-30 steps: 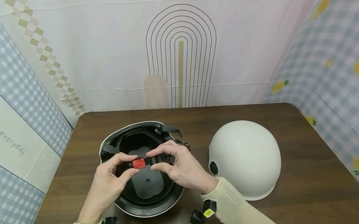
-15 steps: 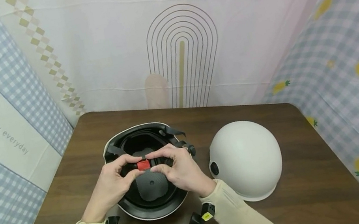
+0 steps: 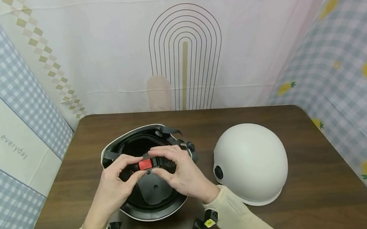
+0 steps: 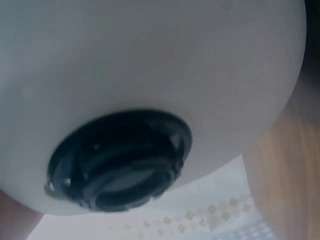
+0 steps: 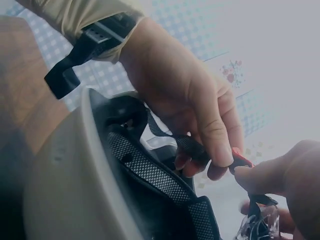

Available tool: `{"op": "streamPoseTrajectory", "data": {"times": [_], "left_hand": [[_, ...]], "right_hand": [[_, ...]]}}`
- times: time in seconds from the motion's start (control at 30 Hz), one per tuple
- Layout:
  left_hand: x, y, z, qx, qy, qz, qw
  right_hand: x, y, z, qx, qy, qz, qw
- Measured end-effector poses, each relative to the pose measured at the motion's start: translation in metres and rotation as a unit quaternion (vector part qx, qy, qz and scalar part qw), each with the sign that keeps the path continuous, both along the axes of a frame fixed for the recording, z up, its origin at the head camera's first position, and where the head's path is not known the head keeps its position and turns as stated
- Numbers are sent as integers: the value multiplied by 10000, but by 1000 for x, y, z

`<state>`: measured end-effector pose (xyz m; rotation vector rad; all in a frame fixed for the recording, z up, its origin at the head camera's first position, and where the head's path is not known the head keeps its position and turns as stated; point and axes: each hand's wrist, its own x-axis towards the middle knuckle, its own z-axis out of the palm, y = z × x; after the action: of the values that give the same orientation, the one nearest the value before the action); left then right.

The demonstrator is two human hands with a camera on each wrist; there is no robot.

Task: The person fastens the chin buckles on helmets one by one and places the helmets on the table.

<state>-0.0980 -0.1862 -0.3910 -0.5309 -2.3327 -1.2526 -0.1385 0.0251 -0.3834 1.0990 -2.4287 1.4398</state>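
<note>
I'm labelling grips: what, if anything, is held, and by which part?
A strap buckle: the left hand pinches its red part, the right hand the black part beside it.

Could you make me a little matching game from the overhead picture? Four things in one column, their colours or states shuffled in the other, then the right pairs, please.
Things:
1. Buckle
2. Table
3. Left helmet
4. Right helmet

Colours and states:
A. Shows only its outside, dome up
B. Red and black
C. Shows its dark, padded inside
D. Brown, with a wood grain

Right pairs: 1-B, 2-D, 3-C, 4-A
</note>
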Motion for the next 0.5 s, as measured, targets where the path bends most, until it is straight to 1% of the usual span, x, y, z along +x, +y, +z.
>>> {"op": "streamPoseTrajectory", "data": {"times": [0.1, 0.17, 0.23, 0.3, 0.37, 0.43, 0.5], "left_hand": [[1, 0, 0, -345, 452, 304, 9979], [2, 0, 0, -639, 659, 556, 9942], [3, -1, 0, -987, 791, 794, 9888], [4, -3, -1, -1320, 846, 967, 9829], [5, -4, -2, -1591, 845, 1071, 9778], [6, -5, -5, -1752, 798, 1111, 9750], [6, -6, -7, -1761, 767, 1127, 9749]], "right_hand": [[1, 1, -3, 56, 119, -170, 9998], [3, 3, -5, 43, 113, -281, 9995], [4, 4, -6, 21, 158, -390, 9991], [6, 4, -7, 10, 236, -470, 9986], [8, 4, -8, 25, 338, -523, 9981], [9, 3, -9, 59, 440, -576, 9974], [10, 2, -11, 80, 477, -647, 9967]]}}
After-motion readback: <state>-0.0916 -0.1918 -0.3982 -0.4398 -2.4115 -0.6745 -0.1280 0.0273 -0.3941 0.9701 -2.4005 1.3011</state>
